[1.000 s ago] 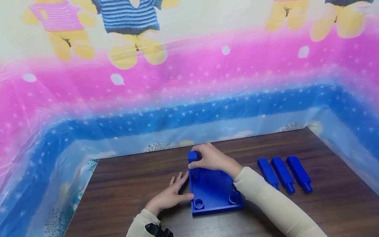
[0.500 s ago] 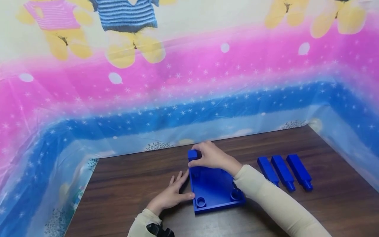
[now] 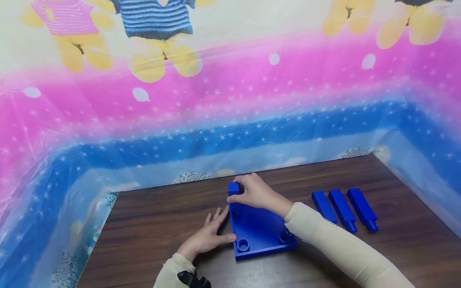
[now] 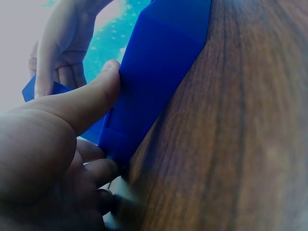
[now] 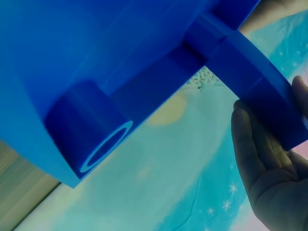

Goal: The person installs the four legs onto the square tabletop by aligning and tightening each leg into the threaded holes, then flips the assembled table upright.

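Note:
A square blue panel (image 3: 259,228) with a raised rim lies on the table, hollow side up, with round sockets in its corners. At its far left corner stands a blue square leg (image 3: 233,188), its lower end at the corner socket (image 5: 204,36). My right hand (image 3: 258,193) grips this leg near its top between thumb and fingers. My left hand (image 3: 204,239) rests along the panel's left side, fingers spread and straight. In the left wrist view its thumb (image 4: 103,91) presses against the side wall. The near left socket (image 3: 243,245) and near right socket (image 3: 285,237) hold nothing.
Three more blue legs (image 3: 342,210) lie side by side on the brown wooden table (image 3: 155,212), right of the panel, their narrow stepped ends toward me. A printed cloth (image 3: 230,116) hangs behind the table's far edge. My right forearm passes over the panel's right side.

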The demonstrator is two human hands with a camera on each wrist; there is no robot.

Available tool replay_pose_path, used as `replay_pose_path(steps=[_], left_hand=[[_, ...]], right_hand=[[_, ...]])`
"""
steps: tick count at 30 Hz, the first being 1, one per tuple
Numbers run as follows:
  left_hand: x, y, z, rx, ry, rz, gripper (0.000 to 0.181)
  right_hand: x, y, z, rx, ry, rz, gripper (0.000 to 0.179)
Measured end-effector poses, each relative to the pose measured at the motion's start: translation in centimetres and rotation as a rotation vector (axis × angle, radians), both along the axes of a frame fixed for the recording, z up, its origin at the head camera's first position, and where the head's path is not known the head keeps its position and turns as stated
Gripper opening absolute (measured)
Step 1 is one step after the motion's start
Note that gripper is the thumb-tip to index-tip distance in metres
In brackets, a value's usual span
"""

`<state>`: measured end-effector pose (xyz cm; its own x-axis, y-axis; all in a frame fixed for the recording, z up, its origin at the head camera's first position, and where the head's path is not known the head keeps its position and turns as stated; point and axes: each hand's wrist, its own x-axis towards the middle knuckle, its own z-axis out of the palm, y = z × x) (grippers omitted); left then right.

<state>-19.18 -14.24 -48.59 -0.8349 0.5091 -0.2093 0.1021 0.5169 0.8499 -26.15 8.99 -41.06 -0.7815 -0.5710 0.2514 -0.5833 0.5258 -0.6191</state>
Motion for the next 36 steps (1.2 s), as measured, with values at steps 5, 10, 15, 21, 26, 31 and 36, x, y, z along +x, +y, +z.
replay_pose_path(steps=[5, 10, 15, 21, 26, 31, 36], left_hand=[[0.2, 0.2, 0.7, -0.034, 0.006, 0.005, 0.100], [0.2, 0.1, 0.6, -0.045, 0.003, 0.017, 0.099], [0.0, 0.1, 0.5, -0.041, 0.021, 0.010, 0.101], [0.2, 0.2, 0.3, -0.053, 0.031, 0.010, 0.102], [0.1, -0.2, 0.6, -0.069, 0.025, 0.017, 0.101], [0.1, -0.2, 0.7, -0.065, 0.028, -0.010, 0.101], [0.1, 0.0, 0.5, -0.076, 0.022, -0.004, 0.101]], right_hand=[[0.3, -0.1, -0.1, -0.006, -0.013, -0.023, 0.028], [0.4, -0.2, -0.1, -0.001, -0.011, -0.021, 0.037], [0.4, -0.1, -0.2, 0.003, -0.003, -0.045, 0.047], [0.5, -0.1, -0.4, 0.004, -0.012, -0.060, 0.047], [0.7, -0.7, 0.0, 0.023, -0.039, -0.083, 0.050], [1.2, -0.8, 0.1, 0.058, -0.067, -0.136, 0.055], [1.4, -0.2, 0.5, 0.064, -0.125, -0.104, 0.087]])
